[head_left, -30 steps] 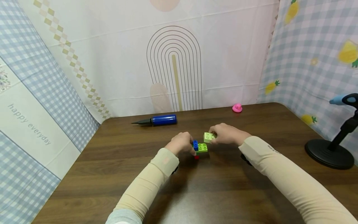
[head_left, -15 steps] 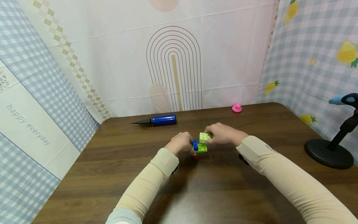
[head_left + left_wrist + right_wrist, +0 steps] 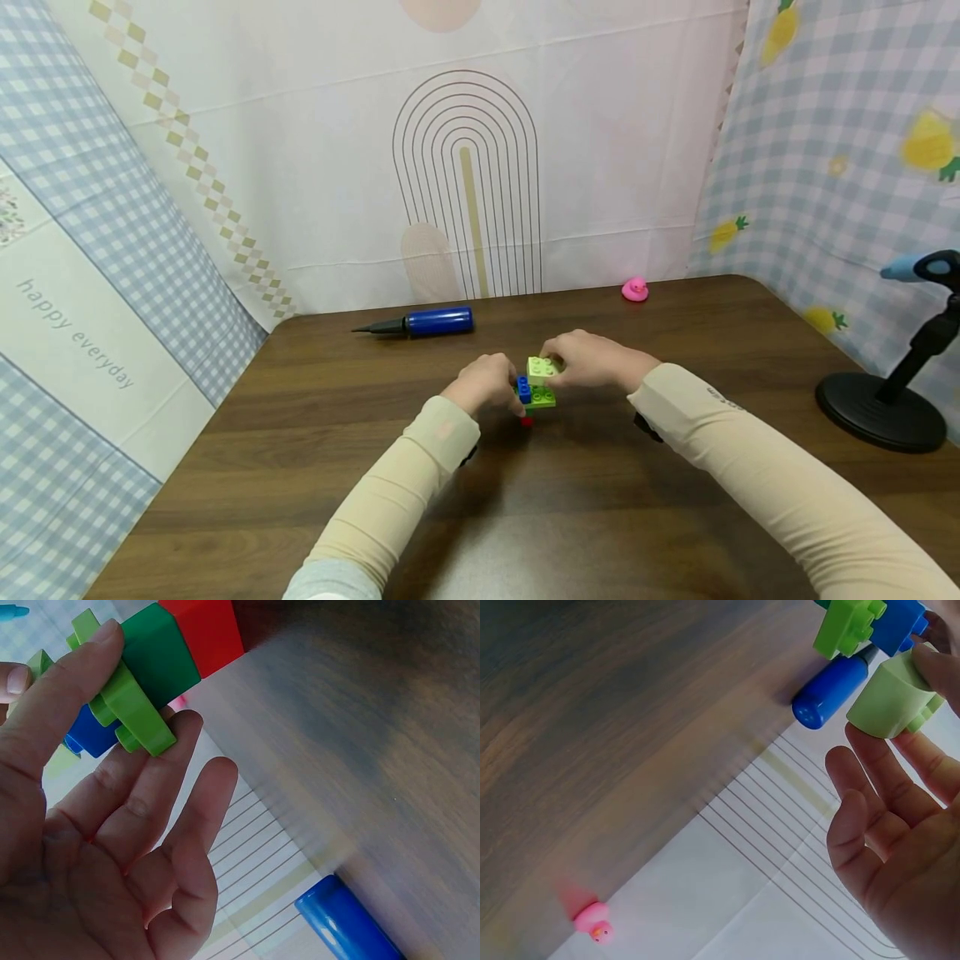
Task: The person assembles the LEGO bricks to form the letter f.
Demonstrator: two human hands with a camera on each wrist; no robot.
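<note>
My left hand (image 3: 483, 385) pinches a small stack of toy building bricks between thumb and fingers. In the left wrist view the stack shows a red brick (image 3: 204, 637) at its base, a dark green brick (image 3: 159, 656), a flat lime green brick (image 3: 139, 709) and a blue brick (image 3: 94, 733). My right hand (image 3: 592, 360) holds a pale yellow-green brick (image 3: 541, 369) just above the stack, by the blue brick. From the right wrist, this pale brick (image 3: 889, 701) has a rounded side and appears close to the blue brick (image 3: 898, 626); whether they touch I cannot tell.
Behind the hands, a blue hand pump (image 3: 438, 321) with a black nozzle lies on the wooden table (image 3: 315, 467). A pink rubber duck (image 3: 635, 289) sits at the back edge. To the right stands a black round-based stand (image 3: 881, 411). Patterned cloth hangs behind.
My right hand has moved left with the pale brick, from beside the stack to over it, close to the blue brick. The left hand and its stack have stayed in place.
</note>
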